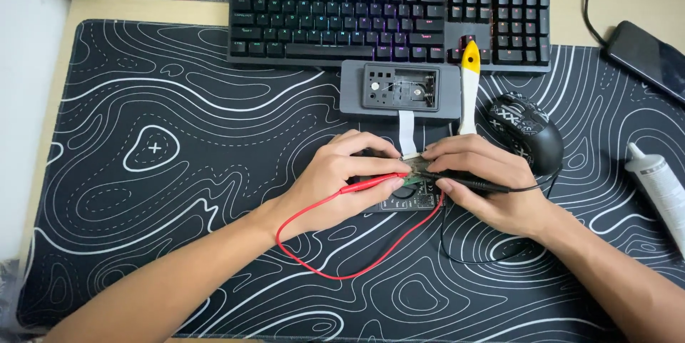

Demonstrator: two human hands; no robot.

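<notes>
The thin red test probe [371, 184] is pinched in the left hand [335, 186], the black probe [474, 184] in the right hand [485, 186]; both tips are best held steady on the small green circuit board [417, 172] at the centre of the desk mat [178, 172].

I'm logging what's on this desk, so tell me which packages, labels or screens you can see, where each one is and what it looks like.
Phone: far right edge, lying flat, dark rectangular screen, unlit.
Tube: right edge on the desk mat, white, pale label band, too small to make out.
Circuit board: under the left hand and right hand, dark with white markings.
</notes>
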